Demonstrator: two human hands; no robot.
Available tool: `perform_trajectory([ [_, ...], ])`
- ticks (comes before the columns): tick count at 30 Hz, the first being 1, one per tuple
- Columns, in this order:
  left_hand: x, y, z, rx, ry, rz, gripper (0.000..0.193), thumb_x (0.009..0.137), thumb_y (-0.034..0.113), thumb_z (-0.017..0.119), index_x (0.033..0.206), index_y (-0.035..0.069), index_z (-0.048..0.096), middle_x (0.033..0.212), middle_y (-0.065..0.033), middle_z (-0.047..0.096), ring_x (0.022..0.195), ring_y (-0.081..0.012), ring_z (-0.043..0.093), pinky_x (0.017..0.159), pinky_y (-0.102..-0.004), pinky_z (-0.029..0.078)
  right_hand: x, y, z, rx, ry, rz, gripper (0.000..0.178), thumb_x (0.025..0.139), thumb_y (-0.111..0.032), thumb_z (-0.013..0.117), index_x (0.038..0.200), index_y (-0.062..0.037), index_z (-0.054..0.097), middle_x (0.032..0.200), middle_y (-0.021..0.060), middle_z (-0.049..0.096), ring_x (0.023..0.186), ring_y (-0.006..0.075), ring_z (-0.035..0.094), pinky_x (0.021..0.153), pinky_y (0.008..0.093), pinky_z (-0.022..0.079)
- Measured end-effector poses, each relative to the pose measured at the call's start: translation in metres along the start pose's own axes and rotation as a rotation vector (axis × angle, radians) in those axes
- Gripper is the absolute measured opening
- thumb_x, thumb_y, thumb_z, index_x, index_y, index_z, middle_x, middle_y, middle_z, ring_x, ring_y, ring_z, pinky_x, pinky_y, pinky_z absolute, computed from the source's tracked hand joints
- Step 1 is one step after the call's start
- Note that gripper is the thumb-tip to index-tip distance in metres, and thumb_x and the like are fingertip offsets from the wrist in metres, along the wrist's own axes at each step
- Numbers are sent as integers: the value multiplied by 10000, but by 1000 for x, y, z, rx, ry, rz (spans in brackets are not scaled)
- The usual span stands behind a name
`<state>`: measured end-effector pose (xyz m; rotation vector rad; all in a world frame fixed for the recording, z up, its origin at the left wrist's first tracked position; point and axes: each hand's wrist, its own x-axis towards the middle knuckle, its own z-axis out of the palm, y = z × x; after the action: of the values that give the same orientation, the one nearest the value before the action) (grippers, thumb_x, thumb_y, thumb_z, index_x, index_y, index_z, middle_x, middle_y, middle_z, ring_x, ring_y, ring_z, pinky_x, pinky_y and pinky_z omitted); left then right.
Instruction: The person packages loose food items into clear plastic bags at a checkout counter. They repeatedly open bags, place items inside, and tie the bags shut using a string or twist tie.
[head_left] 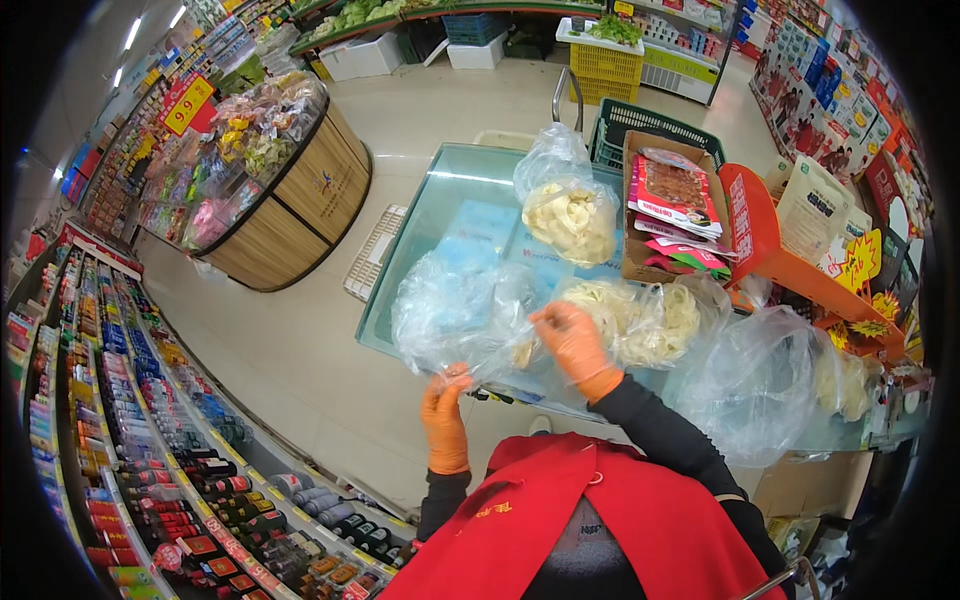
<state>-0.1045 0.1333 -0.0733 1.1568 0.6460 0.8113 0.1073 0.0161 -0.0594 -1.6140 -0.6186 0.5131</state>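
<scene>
Both my hands wear orange gloves. My left hand point(446, 425) pinches the near edge of a large clear plastic bag point(450, 315), which lies loosely spread on the glass-topped table point(445, 190). At the bag's right side, my right hand point(578, 350) has its fingers drawn together on the thin plastic. A small pale yellow piece point(522, 353) shows through the plastic between my hands. Just right of my right hand sits a clear bag of pale yellow, sheet-like food point(655, 325). A similar filled bag point(570, 220) stands farther back; I cannot tell the food's exact kind.
Behind the food bags are a cardboard box of flat packets point(680, 195) and a green crate point(660, 122). An orange display rack point(790, 255) borders the table's right. More clear plastic point(745, 385) hangs over the near edge. Bottle shelves point(215, 485) and a round wooden display point(290, 190) stand left.
</scene>
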Motion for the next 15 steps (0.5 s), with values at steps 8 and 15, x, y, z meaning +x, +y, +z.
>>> perform_trajectory([
  [8,22,-23,16,-355,-291,-334,665,985,405,628,1503,38,430,1484,-174,486,1326,-323,529,1069,-435,452,30,-30,13,773,-87,342,310,979,-149,652,1238,21,634,1176,104,671,992,210,655,884,337,535],
  [15,38,-25,10,-120,-236,-339,640,980,308,631,1520,35,421,1410,-158,553,1220,-245,596,1010,-385,482,28,-62,-4,310,146,-100,309,1008,-158,608,1272,-6,657,1182,108,685,1048,203,656,939,341,520],
])
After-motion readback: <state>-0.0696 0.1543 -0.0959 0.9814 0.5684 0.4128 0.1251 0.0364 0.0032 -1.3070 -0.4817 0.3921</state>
